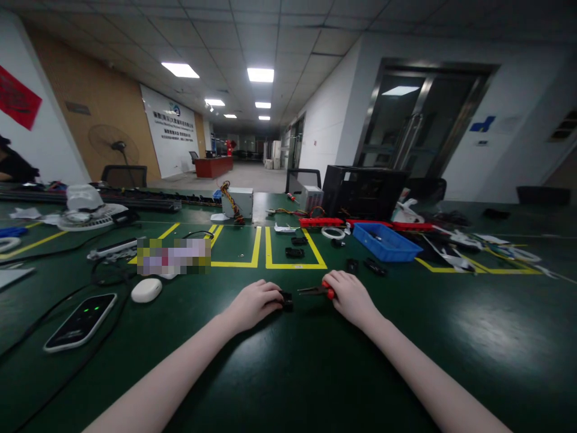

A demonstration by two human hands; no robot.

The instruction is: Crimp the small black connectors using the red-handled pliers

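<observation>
My left hand [256,305] is closed on a small black plastic part [287,300] just above or on the green table. In my right hand [349,294] are pliers with red handles [329,290], fingers wrapped round the grips. The pliers' pointed jaws [310,291] aim left at the black part, with a short gap between them. Beyond my hands, similar black parts [295,252] lie inside a yellow-taped box. More black pieces [375,267] rest near my right hand, outside the tape.
A blue tray [386,242] stands right of the taped boxes. Behind it are a black computer case [363,192] and a red strip [321,222]. To the left lie a phone-like device [82,322], a white round case [146,290] and black cables. A power supply [237,204] stands further back.
</observation>
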